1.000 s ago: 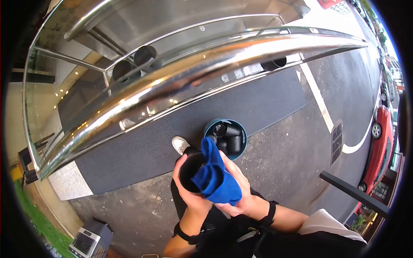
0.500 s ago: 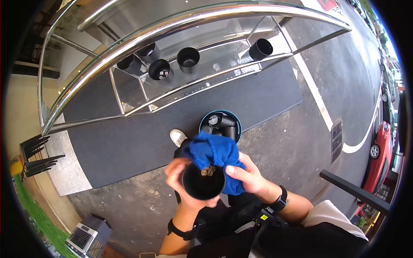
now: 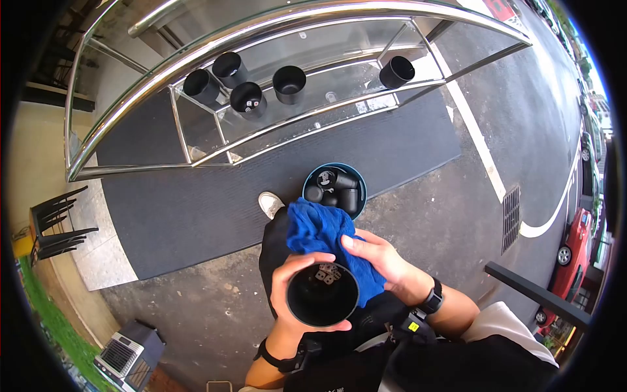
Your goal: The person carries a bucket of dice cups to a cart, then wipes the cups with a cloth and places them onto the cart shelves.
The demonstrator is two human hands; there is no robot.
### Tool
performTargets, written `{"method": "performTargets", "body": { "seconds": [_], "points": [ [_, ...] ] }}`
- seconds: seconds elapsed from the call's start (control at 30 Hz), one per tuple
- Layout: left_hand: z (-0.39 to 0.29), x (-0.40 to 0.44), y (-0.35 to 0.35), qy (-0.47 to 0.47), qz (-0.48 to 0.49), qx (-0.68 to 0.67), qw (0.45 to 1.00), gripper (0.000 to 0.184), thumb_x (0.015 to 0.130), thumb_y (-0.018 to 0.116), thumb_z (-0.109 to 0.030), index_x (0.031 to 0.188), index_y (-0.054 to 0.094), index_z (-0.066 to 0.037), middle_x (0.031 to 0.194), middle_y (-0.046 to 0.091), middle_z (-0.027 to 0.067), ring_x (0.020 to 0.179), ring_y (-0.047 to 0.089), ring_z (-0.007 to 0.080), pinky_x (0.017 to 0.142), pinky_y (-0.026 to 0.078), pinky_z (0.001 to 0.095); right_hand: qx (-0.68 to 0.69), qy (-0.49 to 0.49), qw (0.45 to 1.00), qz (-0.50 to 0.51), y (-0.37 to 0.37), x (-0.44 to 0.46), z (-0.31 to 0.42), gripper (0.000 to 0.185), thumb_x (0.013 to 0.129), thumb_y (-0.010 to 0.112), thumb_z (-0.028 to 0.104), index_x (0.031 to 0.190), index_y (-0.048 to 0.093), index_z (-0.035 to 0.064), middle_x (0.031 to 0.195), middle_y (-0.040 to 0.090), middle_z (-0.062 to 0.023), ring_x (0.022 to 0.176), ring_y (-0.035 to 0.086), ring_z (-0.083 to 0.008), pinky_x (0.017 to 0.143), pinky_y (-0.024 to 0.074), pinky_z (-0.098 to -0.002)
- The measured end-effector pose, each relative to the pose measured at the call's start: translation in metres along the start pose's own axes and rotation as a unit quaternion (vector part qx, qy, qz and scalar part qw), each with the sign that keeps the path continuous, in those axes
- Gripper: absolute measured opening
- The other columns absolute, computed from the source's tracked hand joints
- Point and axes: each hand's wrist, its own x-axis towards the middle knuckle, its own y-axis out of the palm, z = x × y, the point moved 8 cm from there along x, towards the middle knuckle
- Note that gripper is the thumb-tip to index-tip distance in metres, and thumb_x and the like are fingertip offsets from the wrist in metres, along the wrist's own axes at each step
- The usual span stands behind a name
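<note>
A black dice cup point(image 3: 320, 304) is wrapped by the fingers of my left hand point(image 3: 287, 287), its mouth facing up toward me. Several dice point(image 3: 326, 274) lie inside, against the far part of the cup. My right hand point(image 3: 384, 262) grips a crumpled blue cloth point(image 3: 321, 225) just beside the cup, thumb on top. Part of the cloth hangs below that hand, behind the cup. Beyond the cloth, a round bucket with a blue rim point(image 3: 364, 186) stands on the ground and holds several black cups point(image 3: 347, 200).
A glass shelf rack with metal rails point(image 3: 261, 135) stands ahead, carrying several black cups point(image 3: 289, 83); one cup point(image 3: 248, 99) has dice in it. A dark mat point(image 3: 196, 222) lies below. To the left are a black chair point(image 3: 59, 225) and an air cooler point(image 3: 130, 356).
My left hand has brought the cup slightly right and turned its mouth more toward me. The blue cloth has drawn off the cup's rim, and the dice show more fully.
</note>
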Motion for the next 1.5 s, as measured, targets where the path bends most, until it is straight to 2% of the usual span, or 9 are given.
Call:
{"method": "performTargets", "body": {
  "seconds": [0.23,0.43,0.63,0.97,1.07,1.13,1.23,1.37,1.5],
  "points": [
    [0.027,0.016,-0.008,-0.02,-0.237,-0.116,0.965,0.115,0.072,0.055,-0.088,0.143,0.03,-0.002,0.117,0.056,0.0174,0.094,0.062,0.0282,0.084,0.052,0.041,0.064,-0.122,0.99,0.034,0.006,0.001,-0.023,0.062,0.102,0.054,0.036,0.148,0.034,0.0,0.142,0.051,-0.017,0.125,0.055,-0.028,0.107,0.045,-0.0434],
    [0.037,0.033,-0.026,-0.063,-0.287,-0.127,0.948,0.107,0.075,0.056,-0.085,0.144,0.035,-0.005,0.12,0.055,0.0177,0.105,0.06,0.0287,0.094,0.05,0.0435,-0.202,-0.228,0.952,-0.004,0.001,-0.021,-0.033,0.049,0.1,0.06,0.021,0.14,0.045,-0.0025,0.138,0.053,-0.0113,0.124,0.052,-0.0205,0.107,0.0405,-0.0375],
    [0.047,0.026,-0.002,-0.159,-0.16,-0.315,0.922,0.113,0.065,0.08,-0.071,0.143,0.031,-0.007,0.132,0.055,0.0257,0.122,0.056,0.0352,0.108,0.043,0.0489,-0.333,-0.398,0.855,0.003,0.008,-0.033,0.001,0.074,0.094,0.059,0.049,0.14,0.044,-0.0063,0.135,0.054,-0.02,0.125,0.052,-0.0323,0.108,0.0365,-0.0421],
    [0.04,-0.015,-0.007,0.05,-0.046,0.06,0.996,0.117,0.053,0.093,-0.061,0.134,0.029,-0.005,0.117,0.057,0.0163,0.113,0.06,0.029,0.108,0.04,0.0532,-0.232,-0.178,0.954,-0.071,-0.018,-0.009,0.001,0.038,0.103,0.056,0.025,0.128,0.058,-0.0032,0.115,0.065,-0.0048,0.104,0.057,-0.0098,0.092,0.0477,-0.0284],
    [0.035,-0.009,-0.009,0.044,-0.025,0.027,0.998,0.107,0.054,0.1,-0.034,0.134,0.036,-0.006,0.118,0.062,0.0221,0.11,0.064,0.0333,0.111,0.035,0.057,-0.349,-0.283,0.885,-0.121,-0.033,-0.032,0.031,0.036,0.098,0.061,0.028,0.116,0.065,-0.0027,0.112,0.067,-0.0123,0.101,0.061,-0.0203,0.09,0.0483,-0.0345],
    [0.043,-0.011,-0.021,-0.006,-0.019,0.008,1.0,0.102,0.051,0.101,-0.027,0.132,0.044,-0.004,0.122,0.062,0.0206,0.112,0.064,0.0337,0.098,0.051,0.043,-0.565,-0.418,0.711,-0.031,-0.005,-0.053,0.066,0.037,0.09,0.066,0.033,0.106,0.07,0.0001,0.116,0.065,-0.0208,0.099,0.061,-0.035,0.088,0.0486,-0.0415],
    [0.043,-0.007,-0.014,-0.164,0.147,-0.022,0.975,0.097,0.05,0.1,-0.026,0.13,0.049,-0.004,0.121,0.064,0.0176,0.11,0.066,0.0312,0.095,0.052,0.0405,-0.746,-0.406,0.489,0.196,0.046,-0.059,0.042,0.04,0.081,0.07,0.035,0.112,0.068,0.0094,0.124,0.063,-0.0079,0.102,0.06,-0.0247,0.084,0.0528,-0.0359],
    [0.04,-0.004,0.007,-0.212,0.394,0.046,0.893,0.089,0.054,0.097,-0.031,0.127,0.055,-0.003,0.12,0.066,0.0124,0.111,0.066,0.0293,0.095,0.051,0.0377,-0.811,-0.322,0.409,0.267,0.042,-0.055,-0.004,0.032,0.072,0.074,0.029,0.097,0.064,0.0107,0.106,0.064,-0.0008,0.1,0.059,-0.0202,0.074,0.0527,-0.0317],
    [0.066,-0.005,-0.015,-0.243,0.189,-0.157,0.938,0.08,0.077,0.084,-0.045,0.135,0.047,-0.004,0.137,0.053,0.0167,0.128,0.053,0.0318,0.106,0.044,0.0444,-0.765,-0.362,0.514,0.142,0.042,-0.047,0.014,0.029,0.066,0.078,0.025,0.082,0.06,0.0084,0.09,0.062,-0.0054,0.084,0.06,-0.0232,0.068,0.0522,-0.0335]
  ]
}}
